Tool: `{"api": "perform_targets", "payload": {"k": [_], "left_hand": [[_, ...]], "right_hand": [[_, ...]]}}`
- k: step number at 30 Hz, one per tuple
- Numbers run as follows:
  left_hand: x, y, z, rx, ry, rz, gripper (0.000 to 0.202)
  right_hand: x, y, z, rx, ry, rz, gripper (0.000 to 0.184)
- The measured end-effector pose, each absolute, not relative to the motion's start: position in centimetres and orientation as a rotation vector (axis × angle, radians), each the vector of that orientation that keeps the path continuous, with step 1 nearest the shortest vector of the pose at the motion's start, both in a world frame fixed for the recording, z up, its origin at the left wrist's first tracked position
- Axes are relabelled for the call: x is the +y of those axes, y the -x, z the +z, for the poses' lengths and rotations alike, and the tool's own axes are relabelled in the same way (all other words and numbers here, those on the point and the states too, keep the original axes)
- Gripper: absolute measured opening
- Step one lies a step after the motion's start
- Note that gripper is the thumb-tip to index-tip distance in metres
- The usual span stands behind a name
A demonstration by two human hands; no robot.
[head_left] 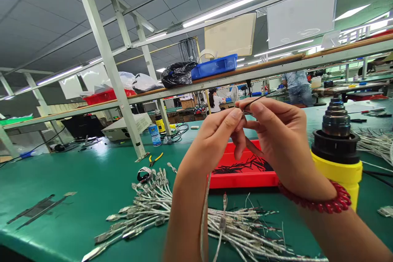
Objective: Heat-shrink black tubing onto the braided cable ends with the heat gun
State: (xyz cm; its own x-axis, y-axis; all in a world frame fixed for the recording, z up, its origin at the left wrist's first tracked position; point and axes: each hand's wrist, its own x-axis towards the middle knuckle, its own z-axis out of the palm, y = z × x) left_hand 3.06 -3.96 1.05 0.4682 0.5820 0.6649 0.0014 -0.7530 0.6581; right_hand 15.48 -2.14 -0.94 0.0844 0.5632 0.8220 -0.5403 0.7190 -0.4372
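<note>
Both my hands are raised in front of me above the green table (76,180). My left hand (215,139) pinches the end of a silver-grey cable (204,208), which hangs down past my wrist. My right hand (276,139), with a red bead bracelet (322,202) on its wrist, pinches a thin black tube or wire (254,100) at the same spot. The fingertips of both hands meet there. Below lies a heap of similar silver cables with metal ends (159,208). Behind my hands a red tray (242,172) holds thin black pieces.
A yellow and black tool (336,147) stands at the right. Yellow-handled pliers (156,158), a tape roll (143,174) and a small bottle (155,135) lie further back by the white frame post (123,102). More cables (376,141) at far right. Other people work in the background.
</note>
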Motion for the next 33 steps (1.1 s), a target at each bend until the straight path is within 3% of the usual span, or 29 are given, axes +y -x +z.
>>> {"api": "perform_targets", "payload": {"k": [12,25,33], "left_hand": [[-4.7,-2.8,1.3,0.524,-2.127,1.242,0.039],[-4.1,-4.0,1.2,0.567,-1.996,1.307,0.035],[-3.6,-3.0,1.4,0.571,-1.986,1.311,0.035]], "right_hand": [[-2.0,-15.7,-0.9,-1.262,-0.008,0.897,0.007],[-1.3,-15.4,-1.3,-1.261,0.118,0.613,0.011],[-1.0,-14.7,-1.4,-1.161,0.070,0.975,0.011]]}}
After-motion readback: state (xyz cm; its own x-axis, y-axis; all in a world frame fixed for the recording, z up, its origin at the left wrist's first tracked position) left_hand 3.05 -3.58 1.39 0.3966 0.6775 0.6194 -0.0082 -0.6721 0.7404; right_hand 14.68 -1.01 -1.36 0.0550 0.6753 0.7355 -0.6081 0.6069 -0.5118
